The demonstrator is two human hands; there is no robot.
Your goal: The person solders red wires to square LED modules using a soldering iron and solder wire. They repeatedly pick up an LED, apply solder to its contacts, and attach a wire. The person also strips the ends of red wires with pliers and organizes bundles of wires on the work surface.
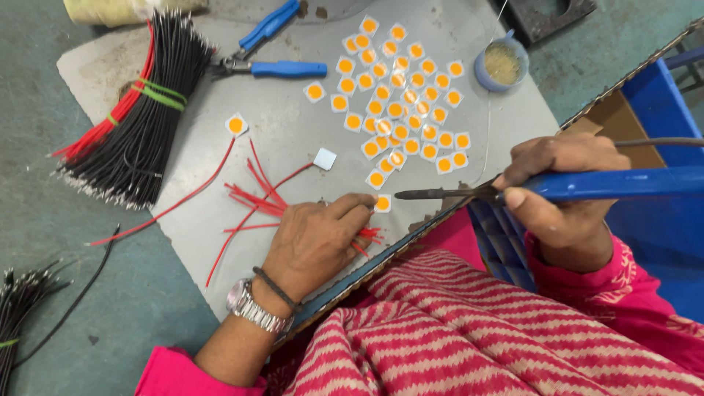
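Pinching a square chip [382, 203] in the left hand [315, 242], right hand [561, 192] grip clenched on blue soldering iron [587, 185], tip just right of chip, loose red wires [257, 199] left of it.

A small white square chip [382, 203] with an orange centre lies flat near the board's front edge, a blue-handled soldering iron [557, 187] level beside it.

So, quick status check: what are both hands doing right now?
Left hand pins a small square chip and red wires to the board. Right hand grips blue-handled soldering iron, tip near chip. Nothing between them.
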